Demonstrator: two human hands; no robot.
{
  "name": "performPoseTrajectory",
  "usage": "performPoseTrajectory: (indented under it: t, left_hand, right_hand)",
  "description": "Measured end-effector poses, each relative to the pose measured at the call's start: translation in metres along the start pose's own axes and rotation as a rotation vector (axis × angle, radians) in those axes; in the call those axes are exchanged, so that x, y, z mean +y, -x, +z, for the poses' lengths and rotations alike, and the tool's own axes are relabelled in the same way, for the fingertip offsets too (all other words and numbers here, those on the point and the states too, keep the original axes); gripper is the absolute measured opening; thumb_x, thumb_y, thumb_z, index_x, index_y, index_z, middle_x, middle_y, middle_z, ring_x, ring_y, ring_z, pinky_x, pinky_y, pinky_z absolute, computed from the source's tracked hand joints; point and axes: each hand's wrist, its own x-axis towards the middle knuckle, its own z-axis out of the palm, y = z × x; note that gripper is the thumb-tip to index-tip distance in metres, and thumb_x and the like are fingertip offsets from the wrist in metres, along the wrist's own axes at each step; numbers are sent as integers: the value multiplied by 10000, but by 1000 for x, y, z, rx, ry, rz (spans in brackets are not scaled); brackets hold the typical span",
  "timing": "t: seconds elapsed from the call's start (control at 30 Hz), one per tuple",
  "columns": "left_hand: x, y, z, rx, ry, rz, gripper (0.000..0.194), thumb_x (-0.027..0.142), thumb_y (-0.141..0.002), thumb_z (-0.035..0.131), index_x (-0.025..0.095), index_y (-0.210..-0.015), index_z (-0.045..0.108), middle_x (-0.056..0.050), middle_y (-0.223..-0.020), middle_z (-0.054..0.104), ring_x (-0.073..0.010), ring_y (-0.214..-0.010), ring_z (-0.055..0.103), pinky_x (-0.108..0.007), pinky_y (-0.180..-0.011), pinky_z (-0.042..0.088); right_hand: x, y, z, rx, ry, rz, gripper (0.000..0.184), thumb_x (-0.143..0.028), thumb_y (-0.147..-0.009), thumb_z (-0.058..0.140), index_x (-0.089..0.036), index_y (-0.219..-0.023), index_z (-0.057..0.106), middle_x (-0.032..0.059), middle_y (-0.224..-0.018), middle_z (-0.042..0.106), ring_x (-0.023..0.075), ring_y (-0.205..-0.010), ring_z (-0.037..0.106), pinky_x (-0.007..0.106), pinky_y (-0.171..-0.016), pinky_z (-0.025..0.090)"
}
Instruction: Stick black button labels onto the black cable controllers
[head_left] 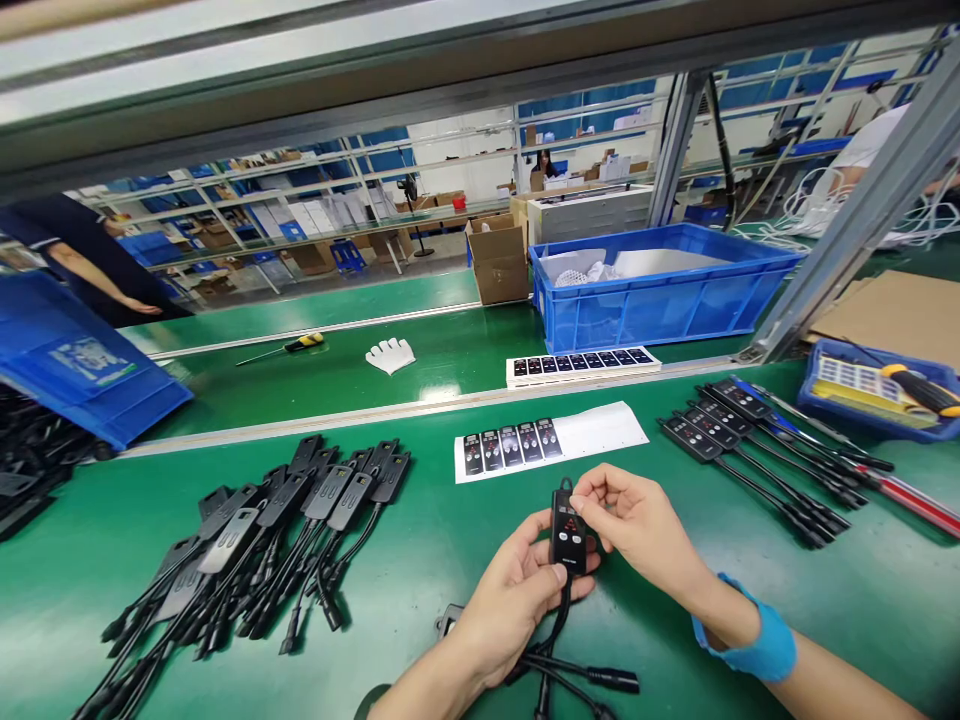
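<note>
A small black controller (568,532) with white buttons, a red triangle and trailing black cables is held upright over the green table (420,560). My left hand (517,592) grips its lower body, thumb on its face. My right hand (634,520) is closed in a pinch against the controller's upper right edge. A white sticker sheet (547,440) with a few black labels lies just beyond my hands.
A heap of bare black controllers (285,520) lies at left. Labelled controllers (742,430) lie in a row at right. Behind are a stack of label sheets (581,365), a blue crate (660,285), a white glove (390,353), a screwdriver (289,347) and a blue tray (877,395).
</note>
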Motion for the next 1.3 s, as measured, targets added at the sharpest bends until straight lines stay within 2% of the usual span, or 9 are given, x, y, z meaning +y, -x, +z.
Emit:
performPoseTrajectory:
  t: [0.43,0.63,0.73,0.87,0.97,1.13,1.2,1.27,1.3]
  left_hand:
    - [-2,-2,-1,-14,-76,23,454,187,-820,635,162,-1236,455,-134,-1116,609,-256,-1130,537,-428,-985,400]
    - [-4,-4,-1,13,-151,33,431,223,-807,643,170,-1197,466,-100,-1007,629,-204,-926,618,-338,-836,464]
    - [-4,-5,-1,52,-121,18,402,259,-797,659,161,-1141,476,-100,-998,633,-204,-870,639,-344,-819,476]
    - [-2,-7,-1,91,-66,-28,305,381,-904,506,148,-1096,467,-142,-1042,638,-225,-843,663,-382,-799,496]
    - [1,-9,-2,105,-50,-32,269,382,-939,424,146,-1060,465,-137,-995,651,-233,-817,674,-372,-756,511]
    - [3,-12,-3,142,-27,12,206,344,-949,408,151,-973,474,-104,-931,654,-193,-757,669,-316,-686,525]
    - [3,-12,-4,131,-1,43,193,337,-950,416,154,-948,478,-99,-930,651,-185,-790,662,-297,-691,523]
    - [3,-12,-4,121,26,60,188,341,-949,422,161,-951,480,-89,-907,650,-184,-808,660,-291,-706,519]
    - [4,-12,-4,122,30,65,191,346,-948,424,164,-960,480,-86,-899,650,-186,-810,660,-292,-712,518]
  right_hand:
    - [2,0,1,36,7,18,197,-339,-748,626,-150,-727,576,-15,-604,524,77,-477,444,174,-401,374]
    - [7,-1,3,27,47,28,207,-354,-775,615,-159,-725,566,-15,-597,511,89,-491,446,185,-410,384]
    - [10,-3,1,50,131,-9,192,-351,-788,613,-178,-853,563,-23,-615,512,106,-519,475,200,-447,416]
    - [13,-6,-1,70,274,-57,284,-362,-786,624,-204,-994,512,-35,-669,474,114,-568,478,211,-489,426]
    - [18,-7,4,-9,255,-62,290,-373,-821,576,-200,-1044,511,-12,-761,484,125,-639,497,223,-531,448]
    - [22,0,20,-164,196,-25,525,-283,-747,658,-215,-1221,441,36,-994,565,160,-789,561,271,-671,502]
    - [23,3,23,-227,96,39,724,-244,-680,718,-233,-1309,360,57,-1096,552,171,-812,583,285,-683,526]
    - [23,6,24,-318,-63,112,972,-228,-615,773,-268,-1407,212,86,-1232,497,188,-851,604,295,-673,550]
    - [23,6,24,-359,-119,129,1040,-248,-615,782,-277,-1438,146,97,-1279,473,200,-884,609,308,-689,557]
